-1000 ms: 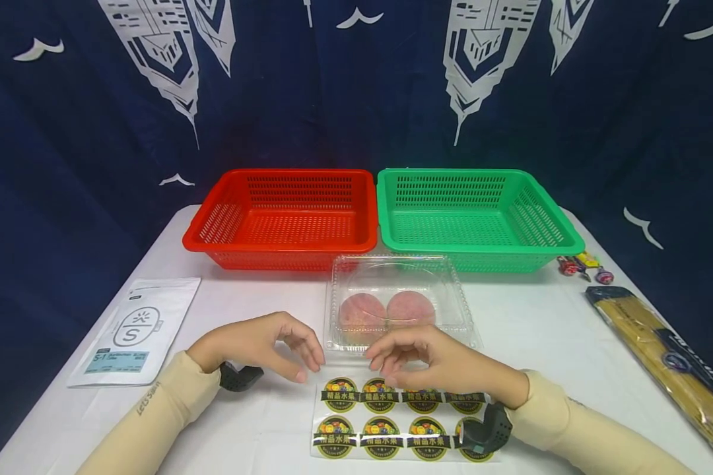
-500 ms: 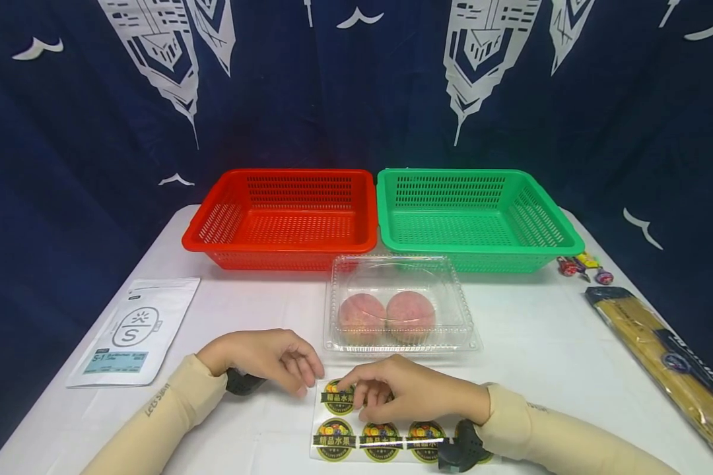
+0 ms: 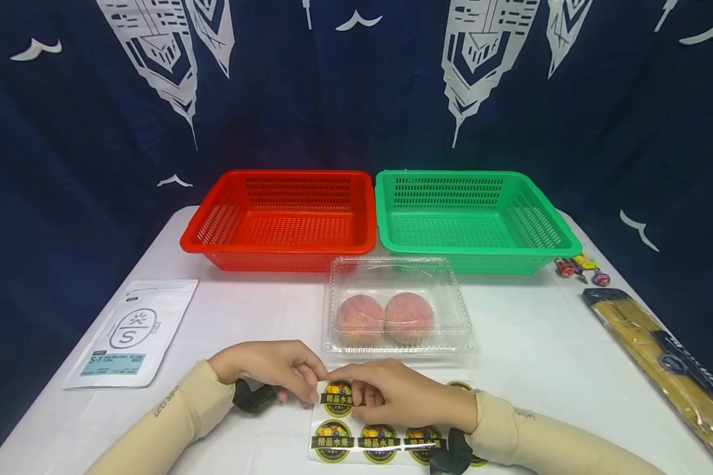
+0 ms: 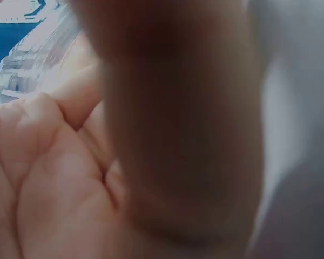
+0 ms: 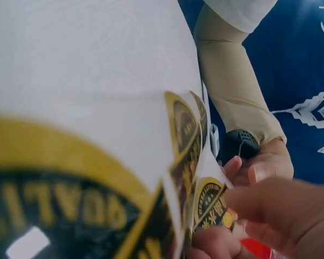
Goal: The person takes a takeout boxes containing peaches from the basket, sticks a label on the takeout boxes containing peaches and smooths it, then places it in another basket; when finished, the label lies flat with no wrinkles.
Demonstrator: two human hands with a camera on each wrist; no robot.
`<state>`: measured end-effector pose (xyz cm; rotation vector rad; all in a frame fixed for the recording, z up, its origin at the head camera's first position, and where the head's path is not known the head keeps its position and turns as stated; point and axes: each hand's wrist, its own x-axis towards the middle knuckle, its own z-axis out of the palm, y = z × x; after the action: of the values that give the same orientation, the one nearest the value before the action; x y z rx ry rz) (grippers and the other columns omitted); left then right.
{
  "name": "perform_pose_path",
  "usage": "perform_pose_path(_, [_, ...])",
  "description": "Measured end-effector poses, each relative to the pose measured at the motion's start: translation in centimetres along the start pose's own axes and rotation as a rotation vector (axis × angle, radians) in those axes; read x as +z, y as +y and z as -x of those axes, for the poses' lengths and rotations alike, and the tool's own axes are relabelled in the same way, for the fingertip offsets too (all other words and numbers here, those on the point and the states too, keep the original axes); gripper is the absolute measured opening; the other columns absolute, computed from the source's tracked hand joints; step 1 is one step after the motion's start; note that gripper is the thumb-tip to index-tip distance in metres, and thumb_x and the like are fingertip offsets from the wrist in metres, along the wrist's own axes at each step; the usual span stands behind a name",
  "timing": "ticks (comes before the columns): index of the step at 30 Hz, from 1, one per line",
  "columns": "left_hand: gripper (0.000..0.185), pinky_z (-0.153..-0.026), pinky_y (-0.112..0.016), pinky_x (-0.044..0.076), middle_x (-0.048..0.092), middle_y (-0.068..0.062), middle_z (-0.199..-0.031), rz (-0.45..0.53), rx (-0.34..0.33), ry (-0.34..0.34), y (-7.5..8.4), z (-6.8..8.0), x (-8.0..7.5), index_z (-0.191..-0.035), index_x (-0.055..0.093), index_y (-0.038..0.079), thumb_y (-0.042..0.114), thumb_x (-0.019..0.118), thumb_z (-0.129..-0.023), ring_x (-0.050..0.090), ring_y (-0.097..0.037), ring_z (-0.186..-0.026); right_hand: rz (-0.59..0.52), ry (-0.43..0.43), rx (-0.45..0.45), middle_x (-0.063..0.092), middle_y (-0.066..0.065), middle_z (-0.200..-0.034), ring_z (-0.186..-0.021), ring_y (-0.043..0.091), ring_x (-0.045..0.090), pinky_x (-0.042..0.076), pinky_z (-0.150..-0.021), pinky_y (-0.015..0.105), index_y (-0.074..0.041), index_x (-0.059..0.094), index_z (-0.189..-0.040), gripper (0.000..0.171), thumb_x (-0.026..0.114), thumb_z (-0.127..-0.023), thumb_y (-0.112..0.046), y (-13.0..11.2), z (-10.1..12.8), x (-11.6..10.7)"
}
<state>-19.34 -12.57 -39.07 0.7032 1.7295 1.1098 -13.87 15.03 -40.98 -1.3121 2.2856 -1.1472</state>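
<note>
A sheet of round gold-and-black fruit stickers lies at the table's near edge. My left hand pinches the sheet's upper left corner. My right hand pinches the top-left sticker there, its palm covering the upper row. In the right wrist view the sheet's corner is lifted, the sticker sits between my right fingers, and the left hand is just behind. The left wrist view shows only my blurred palm. A clear clamshell box with two peaches stands just beyond the hands.
A red basket and a green basket stand side by side at the back. A white pouch lies at the left. A long spaghetti pack and small wrapped candies lie at the right.
My right hand has slid left and down onto the sheet's top-left sticker. The left hand has closed in on the same corner, so both hands now meet there.
</note>
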Motion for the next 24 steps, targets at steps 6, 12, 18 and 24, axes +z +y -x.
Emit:
perform_pose_path(6, [0.039, -0.053, -0.013, 0.047, 0.073, 0.007, -0.077, 0.037, 0.007, -0.050, -0.5, -0.7, 0.5, -0.134, 0.065, -0.010, 0.001, 0.070, -0.097, 0.061, 0.000, -0.065, 0.183, 0.063, -0.092, 0.059, -0.010, -0.086, -0.072, -0.008, 0.049, 0.048, -0.064, 0.012, -0.005, 0.066, -0.144, 0.050, 0.076, -0.095, -0.001, 1.2, -0.6, 0.7])
perform_pose_path(12, [0.023, -0.051, -0.012, 0.041, 0.068, 0.007, -0.067, -0.013, 0.035, -0.002, -0.7, -1.3, 1.3, -0.118, 0.074, -0.003, 0.000, 0.073, -0.095, 0.050, 0.002, -0.050, 0.274, 0.086, -0.096, 0.055, -0.012, -0.078, -0.069, -0.009, 0.046, 0.045, -0.064, 0.010, -0.005, 0.070, -0.131, 0.041, 0.079, -0.091, -0.002, 0.9, -1.2, 1.0])
perform_pose_path(18, [0.006, -0.049, -0.011, 0.039, 0.068, 0.007, -0.065, -0.030, 0.041, 0.017, -0.6, -1.6, 1.6, -0.096, 0.074, 0.003, -0.002, 0.073, -0.094, 0.048, 0.003, -0.049, 0.289, 0.104, -0.057, 0.053, -0.011, -0.073, -0.065, -0.010, 0.041, 0.043, -0.062, 0.009, -0.009, 0.064, -0.114, 0.031, 0.083, -0.091, -0.002, 0.4, -1.3, 1.0])
perform_pose_path(24, [0.005, -0.050, -0.011, 0.040, 0.069, 0.008, -0.067, 0.008, 0.032, 0.000, -0.7, -1.6, 1.4, -0.094, 0.072, 0.002, -0.003, 0.074, -0.095, 0.050, 0.003, -0.052, 0.330, 0.121, -0.032, 0.048, -0.012, -0.070, -0.063, -0.010, 0.037, 0.038, -0.056, 0.008, -0.012, 0.059, -0.093, 0.026, 0.085, -0.092, -0.008, 0.4, -1.0, 1.1])
